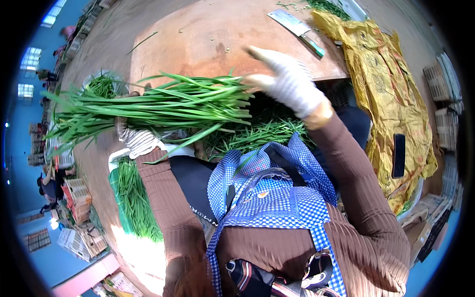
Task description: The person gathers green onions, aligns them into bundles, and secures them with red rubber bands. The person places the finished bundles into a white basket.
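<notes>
My left hand, in a striped knit glove, grips a large bundle of long flat green leaves, likely garlic chives, held sideways over the near edge of a wooden board. The cut ends point right. Close to those ends is my right hand, in a white knit glove, blurred, its fingers apart and nothing in them. A cleaver with a green-tipped handle lies at the board's right side. Loose leaves lie below the bundle, before my checked apron.
A yellow woven sack with a phone on it lies at the right. More greens fill a container at the left. A bag of greens stands beside the board. Crates and people are farther left.
</notes>
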### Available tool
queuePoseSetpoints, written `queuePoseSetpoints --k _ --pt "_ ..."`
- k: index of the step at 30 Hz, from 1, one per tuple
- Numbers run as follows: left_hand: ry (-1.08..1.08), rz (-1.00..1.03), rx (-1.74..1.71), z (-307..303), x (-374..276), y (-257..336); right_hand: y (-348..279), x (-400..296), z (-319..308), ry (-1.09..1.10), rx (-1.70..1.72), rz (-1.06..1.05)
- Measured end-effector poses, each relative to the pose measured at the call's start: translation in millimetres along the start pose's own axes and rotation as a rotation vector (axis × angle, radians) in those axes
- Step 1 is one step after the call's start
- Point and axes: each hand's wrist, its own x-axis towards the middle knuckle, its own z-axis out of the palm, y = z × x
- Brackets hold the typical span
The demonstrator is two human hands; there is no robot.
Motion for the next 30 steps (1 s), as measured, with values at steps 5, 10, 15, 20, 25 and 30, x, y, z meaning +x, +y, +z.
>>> queuePoseSetpoints --k 5,10,15,20,25,30 --pt "0.24 -0.045 0.27 73 -14 -11 -82 59 43 -0.742 0.103 0.129" --pt "-0.236 -0.327 0.05 82 -12 -18 -39 64 61 -0.932 0.627 0.197" --pt "-0.35 -0.442 0.095 92 -15 -24 -9 68 76 -1.184 0.751 0.257" --pt "-0.338 -0.393 -0.136 77 -28 -30 -5 61 64 -0.968 0.456 0.127" --pt "-0.037 -0.186 -0.014 43 -35 -2 12 9 -2 -0.14 0.171 0.194" --pt "-0.049 -0.149 -0.208 18 -29 4 11 -30 37 -0.354 -0.001 0.078"
